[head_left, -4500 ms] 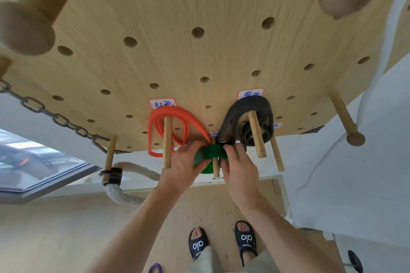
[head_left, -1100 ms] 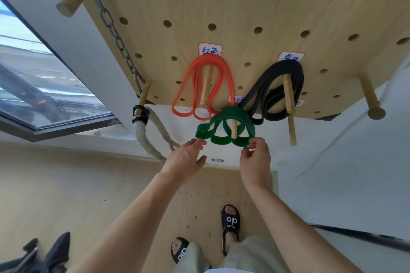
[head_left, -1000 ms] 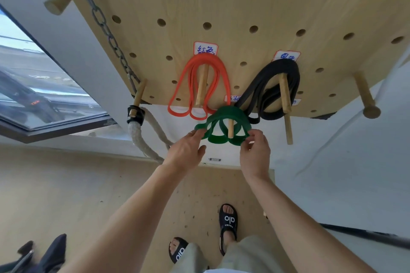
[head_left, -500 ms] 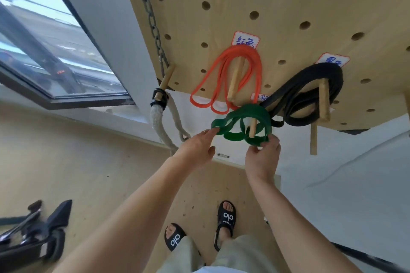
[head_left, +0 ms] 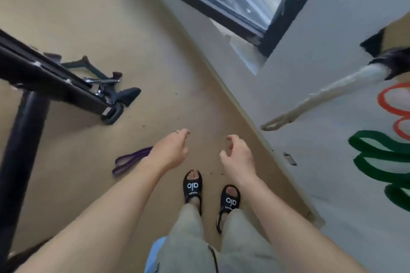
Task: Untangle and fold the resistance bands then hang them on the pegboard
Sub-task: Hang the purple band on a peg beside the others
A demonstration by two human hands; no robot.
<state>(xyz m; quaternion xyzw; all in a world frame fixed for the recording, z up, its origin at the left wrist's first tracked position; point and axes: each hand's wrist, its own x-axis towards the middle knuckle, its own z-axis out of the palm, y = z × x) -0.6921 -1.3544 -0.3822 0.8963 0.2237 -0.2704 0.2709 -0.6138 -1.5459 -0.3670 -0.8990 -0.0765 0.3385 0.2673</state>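
A purple resistance band (head_left: pixel 131 160) lies on the tan floor, partly hidden behind my left wrist. My left hand (head_left: pixel 172 148) hangs over the floor with relaxed fingers and holds nothing. My right hand (head_left: pixel 237 156) is beside it, fingers loosely curled, also empty. At the right edge the folded green band (head_left: pixel 381 162) hangs in loops, with the orange band (head_left: pixel 390 104) above it. The pegboard is almost out of view; only a sliver (head_left: pixel 399 26) shows at the right edge.
A black metal frame (head_left: pixel 51 82) with wheeled parts stands on the floor at left. A white rope (head_left: pixel 321 99) hangs across the grey wall at right. A dark-framed window (head_left: pixel 233 0) is at the top. My sandalled feet (head_left: pixel 210 193) stand near the wall's base.
My head has turned left and down to the floor. Both hands have let go of the green band and dropped away from the pegboard; the band stays hanging.
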